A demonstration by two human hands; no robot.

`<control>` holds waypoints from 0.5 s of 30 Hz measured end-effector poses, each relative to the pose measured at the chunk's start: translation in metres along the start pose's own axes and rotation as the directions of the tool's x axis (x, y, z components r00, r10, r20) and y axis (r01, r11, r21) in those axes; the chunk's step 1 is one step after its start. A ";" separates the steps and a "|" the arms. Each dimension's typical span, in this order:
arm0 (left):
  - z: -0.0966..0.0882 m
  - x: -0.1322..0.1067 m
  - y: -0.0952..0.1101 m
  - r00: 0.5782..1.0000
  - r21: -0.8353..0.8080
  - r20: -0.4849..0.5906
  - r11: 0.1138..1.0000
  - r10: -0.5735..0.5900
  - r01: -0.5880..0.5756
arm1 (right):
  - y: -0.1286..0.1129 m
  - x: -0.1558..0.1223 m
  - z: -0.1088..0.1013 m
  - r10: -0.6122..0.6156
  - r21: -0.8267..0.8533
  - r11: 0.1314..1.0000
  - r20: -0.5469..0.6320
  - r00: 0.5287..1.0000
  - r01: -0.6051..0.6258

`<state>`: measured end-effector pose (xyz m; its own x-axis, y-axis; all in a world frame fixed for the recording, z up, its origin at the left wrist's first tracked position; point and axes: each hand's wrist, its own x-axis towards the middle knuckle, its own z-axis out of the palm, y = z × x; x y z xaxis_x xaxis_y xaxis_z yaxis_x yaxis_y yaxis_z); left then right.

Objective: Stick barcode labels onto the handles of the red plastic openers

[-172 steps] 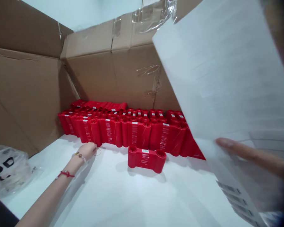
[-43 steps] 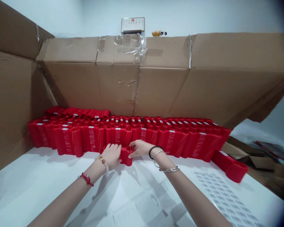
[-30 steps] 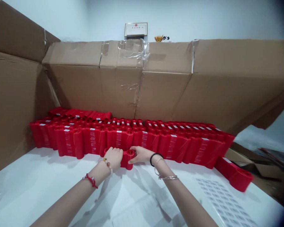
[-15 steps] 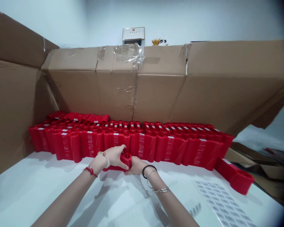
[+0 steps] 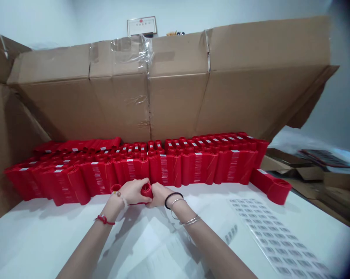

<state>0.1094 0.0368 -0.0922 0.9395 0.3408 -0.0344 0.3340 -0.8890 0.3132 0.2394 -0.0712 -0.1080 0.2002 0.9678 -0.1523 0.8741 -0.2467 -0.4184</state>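
Red twin-spool cartridge (image 5: pixel 146 190) lies on a white table (image 5: pixel 38 236), gripped between a person's left hand (image 5: pixel 131 192) and right hand (image 5: pixel 159 195) just in front of a long bank of matching red cartridges (image 5: pixel 166 168). Both hands are clenched on it: the left curls over the body beside the near spool opening, while the right closes against the same spool from the other side, the two touching around it. The cartridge's far spool ring (image 5: pixel 116 188) shows to the left of the left hand. Most of the cartridges in the bank stand in tight rows, each with a white label and a barcode strip. One more cartridge (image 5: pixel 272 188) sits at the row's right end, angled toward the table edge. A printed sheet of barcode labels (image 5: pixel 276 240) lies flat on the table to the right of the right forearm. Behind the rows rises a taped cardboard wall (image 5: pixel 148 89). A red cord bracelet (image 5: pixel 104 220) circles the left wrist, and a black band (image 5: pixel 173 197) and silver bangles (image 5: pixel 189 221) circle the right.
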 end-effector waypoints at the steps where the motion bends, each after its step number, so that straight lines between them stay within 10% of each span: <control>1: 0.000 0.000 0.000 1.000 -0.007 0.000 1.000 -0.001 0.001 | -0.001 0.000 -0.001 0.000 -0.005 1.000 0.005 1.000 0.000; 15: -0.011 -0.002 -0.002 0.999 -0.126 0.042 0.991 -0.031 0.036 | 0.002 0.013 0.006 -0.055 0.000 0.998 0.095 0.994 0.056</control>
<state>0.1057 0.0409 -0.0821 0.9312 0.3547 -0.0840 0.3551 -0.8308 0.4285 0.2407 -0.0593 -0.1165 0.1084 0.9709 -0.2134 0.8839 -0.1924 -0.4263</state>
